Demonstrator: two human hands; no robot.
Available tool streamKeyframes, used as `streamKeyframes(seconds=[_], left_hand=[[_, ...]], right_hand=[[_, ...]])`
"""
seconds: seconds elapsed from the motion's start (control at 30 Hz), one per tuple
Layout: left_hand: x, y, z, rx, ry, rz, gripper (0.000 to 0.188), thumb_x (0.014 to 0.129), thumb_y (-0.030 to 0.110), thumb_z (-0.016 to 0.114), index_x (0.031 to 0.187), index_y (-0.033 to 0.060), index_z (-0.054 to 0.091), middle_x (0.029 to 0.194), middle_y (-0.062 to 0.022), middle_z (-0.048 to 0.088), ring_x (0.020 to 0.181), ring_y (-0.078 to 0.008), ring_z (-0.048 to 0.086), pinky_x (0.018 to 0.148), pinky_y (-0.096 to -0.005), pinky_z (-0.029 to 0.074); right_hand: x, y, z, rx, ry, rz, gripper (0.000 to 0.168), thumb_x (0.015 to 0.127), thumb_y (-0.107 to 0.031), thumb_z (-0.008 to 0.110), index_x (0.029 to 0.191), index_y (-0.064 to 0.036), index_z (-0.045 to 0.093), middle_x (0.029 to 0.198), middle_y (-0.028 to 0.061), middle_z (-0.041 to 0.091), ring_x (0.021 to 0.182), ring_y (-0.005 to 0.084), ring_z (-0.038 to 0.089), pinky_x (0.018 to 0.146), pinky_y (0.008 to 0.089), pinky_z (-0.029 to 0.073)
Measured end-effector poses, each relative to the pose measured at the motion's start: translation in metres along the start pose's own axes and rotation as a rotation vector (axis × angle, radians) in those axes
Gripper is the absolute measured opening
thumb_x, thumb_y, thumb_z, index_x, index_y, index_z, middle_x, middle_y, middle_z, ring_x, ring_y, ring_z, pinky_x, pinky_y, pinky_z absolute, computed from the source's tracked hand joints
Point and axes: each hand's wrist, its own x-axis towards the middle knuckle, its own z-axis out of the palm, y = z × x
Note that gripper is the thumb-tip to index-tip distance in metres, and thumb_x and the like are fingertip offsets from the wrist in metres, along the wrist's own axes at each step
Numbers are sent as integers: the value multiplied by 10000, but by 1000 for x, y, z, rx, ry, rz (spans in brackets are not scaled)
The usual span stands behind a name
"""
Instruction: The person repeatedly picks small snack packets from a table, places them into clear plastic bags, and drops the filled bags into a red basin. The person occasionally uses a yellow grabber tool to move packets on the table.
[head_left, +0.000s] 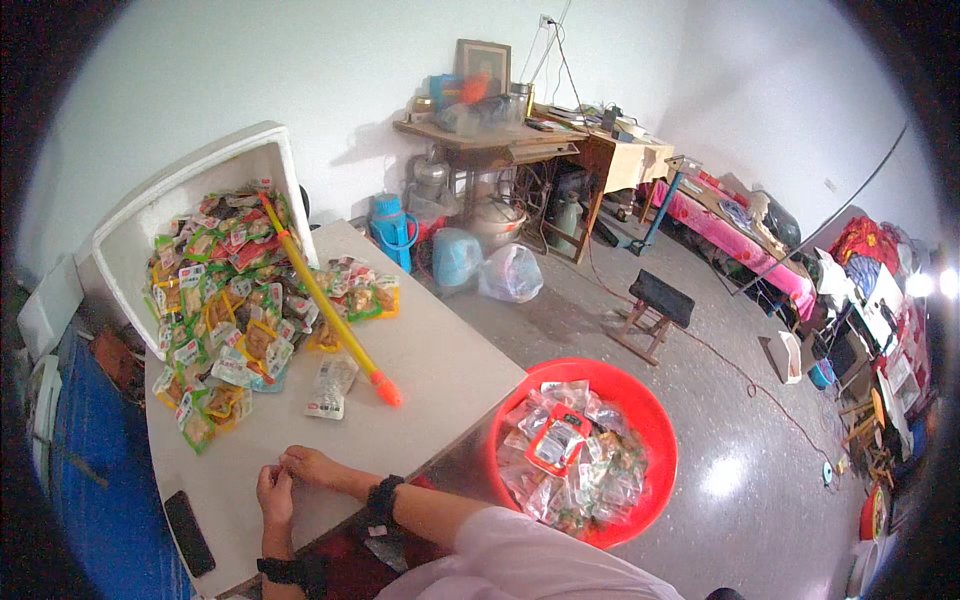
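My left hand and my right hand meet at the fingertips over the white table. Their fingers are curled, and whether something small is between them cannot be made out. Beyond them lies a clear plastic packet with printing. A yellow tube with orange ends slants across a heap of small sealed food packets, which spills out of a tipped white foam box. A black phone-like slab lies by the table's near left edge.
On the floor right of the table stands a red plastic basin full of packets, a red one on top. Farther off are a small stool, a blue thermos flask, plastic bags and a cluttered wooden desk. A cable crosses the floor.
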Motion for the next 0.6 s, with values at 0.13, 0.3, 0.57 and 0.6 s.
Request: streamKeyframes(seconds=[0.13,0.3,0.57,0.6], left_hand=[[-6,6,-3,35,-18,70,121,702,99,502,731,-2,443,672,-33,468,625,-101,424,572,-231,368],[-6,18,9,313,48,78,205,655,156,498,755,-22,479,718,-111,511,678,-192,483,616,-302,385],[-12,23,9,236,99,-1,163,644,134,477,719,-11,475,675,-141,507,644,-221,496,573,-309,381],[-13,25,8,206,116,-12,155,641,131,478,707,-10,472,663,-140,504,632,-213,495,561,-306,380]], right_hand=[[8,39,10,-351,-3,-248,214,659,-160,480,838,-43,498,798,118,505,797,258,464,690,323,373],[4,50,7,-350,5,-376,222,646,-148,472,844,-63,522,801,115,506,794,270,457,713,342,365],[1,-9,-2,224,114,364,179,699,-165,457,719,4,515,681,108,514,653,179,496,576,289,396],[1,-7,-2,206,133,366,176,698,-163,456,702,4,510,666,106,511,644,175,495,563,289,397]])
